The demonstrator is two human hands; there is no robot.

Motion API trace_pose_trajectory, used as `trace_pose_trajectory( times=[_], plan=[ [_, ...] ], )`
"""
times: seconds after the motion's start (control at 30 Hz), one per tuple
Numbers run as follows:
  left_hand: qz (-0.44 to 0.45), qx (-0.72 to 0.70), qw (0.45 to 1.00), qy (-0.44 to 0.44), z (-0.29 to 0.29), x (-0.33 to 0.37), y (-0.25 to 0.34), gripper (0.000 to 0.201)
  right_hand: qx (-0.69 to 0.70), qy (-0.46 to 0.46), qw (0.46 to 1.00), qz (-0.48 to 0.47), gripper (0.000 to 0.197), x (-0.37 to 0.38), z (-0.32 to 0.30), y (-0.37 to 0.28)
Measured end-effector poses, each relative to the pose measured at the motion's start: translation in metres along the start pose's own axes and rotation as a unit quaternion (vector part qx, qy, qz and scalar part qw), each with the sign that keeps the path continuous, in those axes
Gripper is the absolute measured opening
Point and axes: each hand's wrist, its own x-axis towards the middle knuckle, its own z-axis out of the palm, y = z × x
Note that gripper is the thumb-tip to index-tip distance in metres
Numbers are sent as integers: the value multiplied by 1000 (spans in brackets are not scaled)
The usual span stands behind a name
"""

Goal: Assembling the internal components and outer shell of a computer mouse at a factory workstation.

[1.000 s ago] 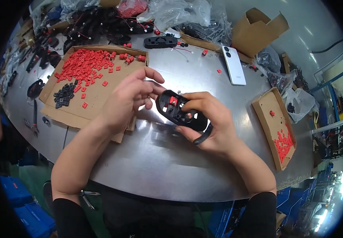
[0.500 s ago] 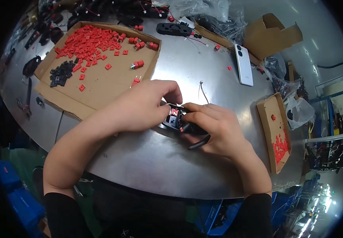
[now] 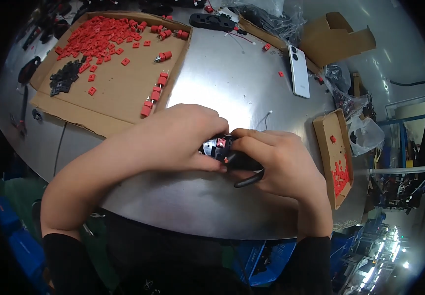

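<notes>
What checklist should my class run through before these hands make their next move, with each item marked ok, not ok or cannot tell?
1. Left hand on the black housing, thumb and fingers at its left end: ok.
2. Right hand also gripping the housing, from the right: ok.
3. Red part visible inside the housing: ok.
4. Red part fully seated: cannot tell; it is too small and partly shaded.
5. Whole housing open to view: not ok; both hands cover some of it.
6. White phone apart from both hands: ok, it lies farther back on the metal table.
</notes>
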Motion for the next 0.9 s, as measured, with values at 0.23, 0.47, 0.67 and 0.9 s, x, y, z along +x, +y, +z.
trace_pose_trajectory(
  times=[0.23, 0.47, 0.67, 0.9],
  plan=[
    [5, -65, 998, 14, 23, 2, -7, 47, 51, 85, 993, 70, 51, -5, -12, 2],
    [58, -69, 995, 48, 40, 4, 2, 44, 609, 271, 739, -100, 54, -6, 14, -2],
    [35, -92, 994, 36, 37, 4, 3, 44, 524, 265, 806, 70, 68, 1, 20, -29],
    [34, -103, 994, 33, 40, 4, 2, 39, 480, 276, 828, 90, 65, 8, 29, -37]
  ],
)
